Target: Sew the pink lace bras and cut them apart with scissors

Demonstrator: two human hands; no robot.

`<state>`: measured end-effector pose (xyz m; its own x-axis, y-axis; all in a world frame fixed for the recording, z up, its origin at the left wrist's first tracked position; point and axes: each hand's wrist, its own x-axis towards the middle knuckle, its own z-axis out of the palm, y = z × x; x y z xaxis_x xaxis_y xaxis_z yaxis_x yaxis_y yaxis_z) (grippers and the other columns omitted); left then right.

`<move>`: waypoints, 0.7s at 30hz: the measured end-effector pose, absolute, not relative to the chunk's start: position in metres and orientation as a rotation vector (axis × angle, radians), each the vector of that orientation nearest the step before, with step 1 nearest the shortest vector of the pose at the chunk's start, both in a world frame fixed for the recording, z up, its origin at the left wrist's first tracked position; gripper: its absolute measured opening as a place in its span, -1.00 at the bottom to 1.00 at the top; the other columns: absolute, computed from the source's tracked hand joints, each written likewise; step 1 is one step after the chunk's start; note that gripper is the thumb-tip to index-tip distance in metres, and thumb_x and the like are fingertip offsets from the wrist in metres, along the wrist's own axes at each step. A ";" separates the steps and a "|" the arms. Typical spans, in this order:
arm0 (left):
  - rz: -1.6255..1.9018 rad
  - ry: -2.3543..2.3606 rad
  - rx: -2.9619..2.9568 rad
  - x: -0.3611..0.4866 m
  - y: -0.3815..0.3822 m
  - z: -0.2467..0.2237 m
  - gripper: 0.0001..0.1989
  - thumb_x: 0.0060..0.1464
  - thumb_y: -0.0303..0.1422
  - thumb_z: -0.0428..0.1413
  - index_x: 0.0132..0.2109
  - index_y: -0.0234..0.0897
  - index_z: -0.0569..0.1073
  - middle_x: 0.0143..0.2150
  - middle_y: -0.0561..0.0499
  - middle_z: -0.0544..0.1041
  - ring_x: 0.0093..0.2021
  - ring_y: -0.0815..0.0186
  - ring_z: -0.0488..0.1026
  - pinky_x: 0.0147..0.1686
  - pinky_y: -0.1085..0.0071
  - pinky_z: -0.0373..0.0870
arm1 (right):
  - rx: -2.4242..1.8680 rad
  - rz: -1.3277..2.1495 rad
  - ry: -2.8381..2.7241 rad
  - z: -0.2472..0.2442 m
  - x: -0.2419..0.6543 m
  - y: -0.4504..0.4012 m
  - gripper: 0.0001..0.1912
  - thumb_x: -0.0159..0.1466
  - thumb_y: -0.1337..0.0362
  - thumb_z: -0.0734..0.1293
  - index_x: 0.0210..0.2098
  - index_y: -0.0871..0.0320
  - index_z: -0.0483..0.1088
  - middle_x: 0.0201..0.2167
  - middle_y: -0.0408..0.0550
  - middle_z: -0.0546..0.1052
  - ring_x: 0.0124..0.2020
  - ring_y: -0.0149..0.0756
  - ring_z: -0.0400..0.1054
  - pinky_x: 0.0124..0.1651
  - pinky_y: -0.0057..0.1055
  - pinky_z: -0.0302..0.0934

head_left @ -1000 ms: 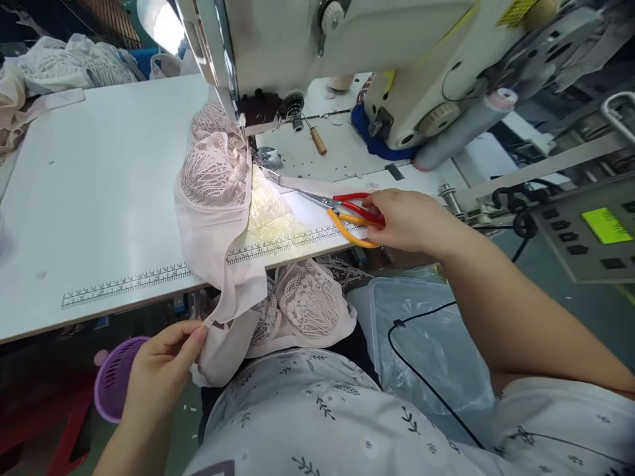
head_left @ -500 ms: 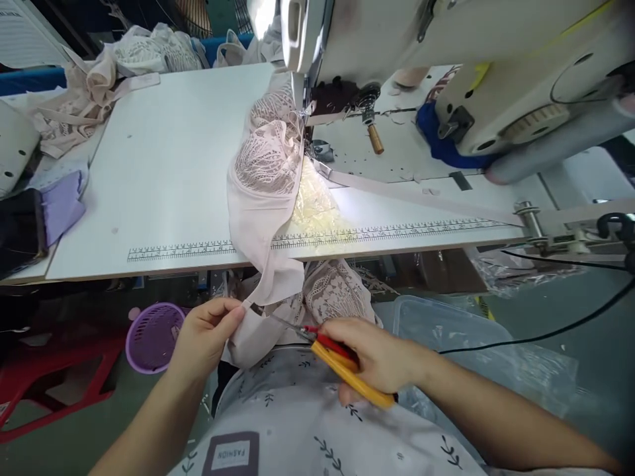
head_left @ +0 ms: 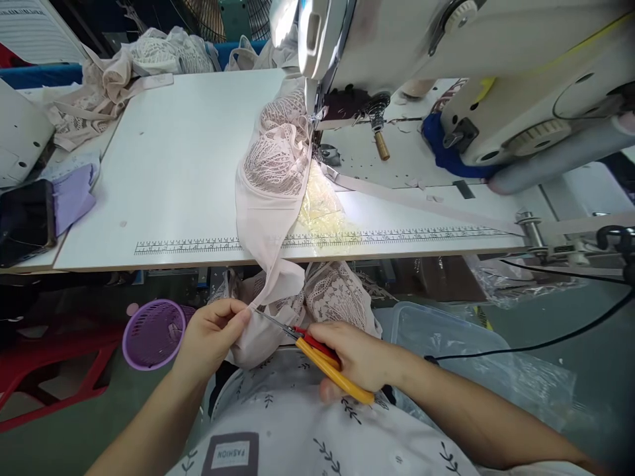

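Observation:
A pale pink lace bra (head_left: 270,211) runs from under the needle of the sewing machine (head_left: 397,39) over the table's front edge to my lap. My left hand (head_left: 213,334) is closed, pinching the narrow end of its band between thumb and forefinger. In my right hand (head_left: 350,357) are scissors (head_left: 327,370) with yellow and red handles. Their tips reach the band right beside my left fingertips; whether the blades are parted is too small to tell. More lace cups (head_left: 340,297) hang below the table edge, behind my hands.
A printed ruler (head_left: 198,246) lines the front of the white table (head_left: 173,158). At left are a phone (head_left: 27,218) and lace garments (head_left: 163,53). Below stand a purple basket (head_left: 153,334), a red stool (head_left: 74,370) and a clear plastic bin (head_left: 436,330). A strap feeds through a metal guide (head_left: 532,231).
My right hand has brought the scissors left and slightly up, so the tips now meet the band at my left fingertips. The view has shifted a little.

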<state>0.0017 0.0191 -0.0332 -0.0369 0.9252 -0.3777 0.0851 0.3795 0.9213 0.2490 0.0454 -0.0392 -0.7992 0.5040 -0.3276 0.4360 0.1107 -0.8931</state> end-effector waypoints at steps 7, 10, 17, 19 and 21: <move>0.869 1.474 0.977 0.009 0.021 -0.026 -0.78 -0.06 -0.25 0.17 -0.52 -0.32 0.45 -0.60 0.10 0.38 -0.57 0.46 0.22 -0.57 0.58 0.15 | -1.002 1.781 -2.332 -0.039 0.245 0.046 -0.41 -0.03 -0.17 0.40 -0.54 0.11 -0.01 -0.56 -0.26 0.13 -0.57 -0.48 -0.06 -0.54 -0.50 -0.10; 0.882 1.485 0.951 0.011 0.022 -0.023 -0.78 -0.08 -0.25 0.18 -0.53 -0.32 0.44 -0.61 0.11 0.36 -0.59 0.47 0.20 -0.59 0.58 0.13 | -1.033 1.744 -2.363 -0.036 0.244 0.046 -0.44 -0.05 -0.04 0.45 -0.54 0.11 0.00 -0.55 -0.27 0.13 -0.57 -0.48 -0.05 -0.54 -0.50 -0.09; 0.872 1.519 0.958 0.012 0.022 -0.018 -0.78 -0.11 -0.25 0.19 -0.54 -0.33 0.44 -0.62 0.10 0.34 -0.60 0.46 0.19 -0.60 0.56 0.13 | -1.042 1.741 -2.291 -0.033 0.240 0.045 -0.51 0.05 0.04 0.40 -0.57 0.12 -0.01 -0.58 -0.26 0.16 -0.59 -0.49 0.00 -0.54 -0.51 -0.06; 0.857 1.519 0.983 0.011 0.021 -0.018 -0.77 -0.10 -0.25 0.19 -0.54 -0.33 0.44 -0.61 0.10 0.35 -0.59 0.46 0.20 -0.59 0.55 0.14 | -1.065 1.755 -2.223 -0.036 0.238 0.042 -0.54 0.12 0.05 0.34 -0.58 0.12 -0.02 -0.60 -0.25 0.15 -0.60 -0.49 0.00 -0.55 -0.52 -0.06; 0.841 1.515 1.008 0.010 0.021 -0.018 -0.77 -0.07 -0.25 0.17 -0.53 -0.32 0.45 -0.60 0.09 0.36 -0.58 0.45 0.21 -0.58 0.55 0.15 | -1.097 1.772 -2.152 -0.040 0.238 0.038 -0.54 0.14 0.03 0.32 -0.59 0.12 -0.02 -0.61 -0.25 0.14 -0.60 -0.49 0.00 -0.56 -0.52 -0.05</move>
<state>0.0095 0.0206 -0.0185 -0.0612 0.9205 -0.3860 0.1592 0.3907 0.9066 0.2375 0.0383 -0.0395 -0.7224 0.6096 -0.3263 0.4372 0.0372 -0.8986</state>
